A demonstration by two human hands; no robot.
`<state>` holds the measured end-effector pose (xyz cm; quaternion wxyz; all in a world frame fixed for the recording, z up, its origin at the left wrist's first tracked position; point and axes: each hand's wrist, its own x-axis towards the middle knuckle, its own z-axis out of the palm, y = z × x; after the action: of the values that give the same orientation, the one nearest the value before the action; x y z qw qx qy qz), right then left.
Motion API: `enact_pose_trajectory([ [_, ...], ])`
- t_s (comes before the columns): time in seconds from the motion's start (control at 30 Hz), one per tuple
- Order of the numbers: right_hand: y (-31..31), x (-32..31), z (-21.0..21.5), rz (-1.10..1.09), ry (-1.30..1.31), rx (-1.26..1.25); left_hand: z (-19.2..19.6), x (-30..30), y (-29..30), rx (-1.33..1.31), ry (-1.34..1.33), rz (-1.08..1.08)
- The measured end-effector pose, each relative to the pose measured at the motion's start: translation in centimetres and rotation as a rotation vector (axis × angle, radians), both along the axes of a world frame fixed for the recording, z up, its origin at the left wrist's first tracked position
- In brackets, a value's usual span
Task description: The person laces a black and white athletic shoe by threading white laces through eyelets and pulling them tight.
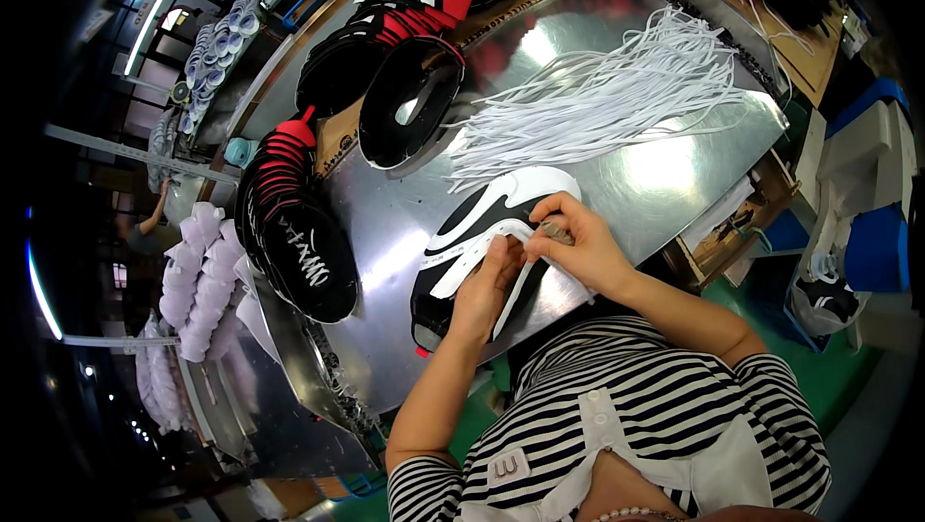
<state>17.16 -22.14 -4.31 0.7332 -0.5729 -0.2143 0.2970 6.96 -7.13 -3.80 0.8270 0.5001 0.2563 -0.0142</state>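
Note:
A black and white shoe upper [458,242] lies in front of me near the table's front edge, with a small red tab at its heel end. My left hand [482,295] is closed on its eyelet edge, thumb and fingers gripping the white strip. My right hand [588,247] pinches a short tool with a brownish-grey handle [557,232] at the same strip, close to the left fingertips. The tool's tip is hidden. Beyond the upper, a spread bundle of white shoelaces [597,98] lies on the metal tabletop [385,204].
Rows of nested black uppers with red tabs [289,185] line the table's left and far sides. A single black upper [409,103] stands among them. Pale shoe parts [202,271] are stacked further left; blue and white bins [872,242] stand at right.

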Motion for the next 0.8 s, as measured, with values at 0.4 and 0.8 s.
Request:
enact_pose_trajectory([
  [0.4,-0.8,-0.6,1.7,-0.036,-0.372,-0.320,0.5,-0.1,-2.4,0.392,-0.075,0.072],
  [0.8,-3.1,0.6,2.1,0.090,-0.403,-0.200,0.7,-0.3,-2.2,0.514,-0.055,-0.009],
])
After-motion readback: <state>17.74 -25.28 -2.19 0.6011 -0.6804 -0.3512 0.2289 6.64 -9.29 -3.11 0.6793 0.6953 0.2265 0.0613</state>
